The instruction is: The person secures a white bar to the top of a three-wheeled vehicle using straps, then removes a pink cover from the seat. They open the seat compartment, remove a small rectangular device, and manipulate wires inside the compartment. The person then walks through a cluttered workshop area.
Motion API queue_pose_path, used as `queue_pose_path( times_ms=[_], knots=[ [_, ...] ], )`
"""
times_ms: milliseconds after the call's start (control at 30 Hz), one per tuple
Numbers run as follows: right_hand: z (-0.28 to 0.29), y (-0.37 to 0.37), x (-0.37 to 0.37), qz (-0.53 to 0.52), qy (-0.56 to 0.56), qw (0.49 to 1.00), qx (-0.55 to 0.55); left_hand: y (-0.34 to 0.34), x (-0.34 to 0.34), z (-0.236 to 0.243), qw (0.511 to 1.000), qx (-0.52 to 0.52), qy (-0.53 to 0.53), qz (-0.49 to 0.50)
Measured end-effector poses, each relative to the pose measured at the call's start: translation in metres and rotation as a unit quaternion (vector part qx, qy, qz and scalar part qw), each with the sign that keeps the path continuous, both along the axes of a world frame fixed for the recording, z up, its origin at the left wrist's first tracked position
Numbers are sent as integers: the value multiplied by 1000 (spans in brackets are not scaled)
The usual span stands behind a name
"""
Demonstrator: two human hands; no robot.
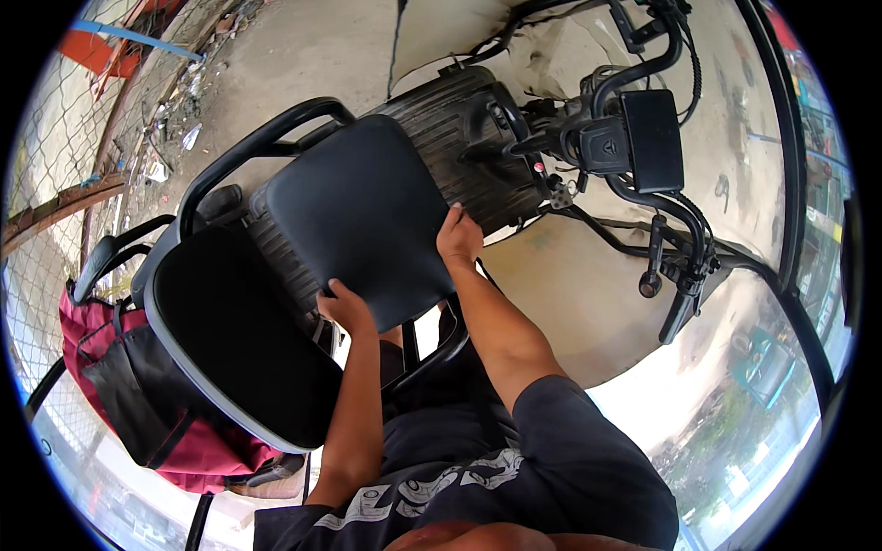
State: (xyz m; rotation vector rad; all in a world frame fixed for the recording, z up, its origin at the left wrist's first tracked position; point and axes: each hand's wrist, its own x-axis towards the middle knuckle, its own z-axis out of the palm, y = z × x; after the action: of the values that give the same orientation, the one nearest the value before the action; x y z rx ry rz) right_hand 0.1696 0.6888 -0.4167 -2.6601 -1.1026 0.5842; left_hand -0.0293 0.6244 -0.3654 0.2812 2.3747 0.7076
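Far left of my hands: wire fence (55, 138), bent by the lens. Closer in, but still left of the left hand, maroon-and-black fabric bag (138, 390), hanging behind the backrest. Black backrest (234, 331) next, grey rim, just left of the left hand and forearm. Black tubular armrest (262, 142) curves up past the hands, on their far side.

Left hand (349, 308): clamped on the near left corner of the black seat cushion (367, 207), thumb on top, other fingers mostly out of sight at the edge. The cushion lies ahead of and between my two hands, smooth face up, apart from the backrest; can't tell from here what holds it up underneath. Right hand (460, 237): clamped on the cushion's right edge, thumb up, farther forward than the left. Hands apart from each other, one cushion between them.

Beyond the right hand, ridged black footboard (450, 119). Right of that, well clear of both hands, black handlebar (634, 73) and dark rectangular display (653, 142). Pale panel (588, 294) sits right of the right forearm, below the handlebar.
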Motion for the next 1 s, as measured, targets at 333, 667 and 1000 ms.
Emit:
queue_pose_path(
  times_ms=[333, 667, 1000],
  knots=[
    [-10, -4, 5, 12, 10, 1000, 17, -15, -28, -30, 963, 9, -195, 187],
    [-7, -3, 10, 2, 48, 999, 21, -7, -28, -8, 939, 54, -301, 157],
    [-13, 13, 50, -9, 120, 992, -21, -7, 10, 65, 967, 85, -242, -17]
  ],
)
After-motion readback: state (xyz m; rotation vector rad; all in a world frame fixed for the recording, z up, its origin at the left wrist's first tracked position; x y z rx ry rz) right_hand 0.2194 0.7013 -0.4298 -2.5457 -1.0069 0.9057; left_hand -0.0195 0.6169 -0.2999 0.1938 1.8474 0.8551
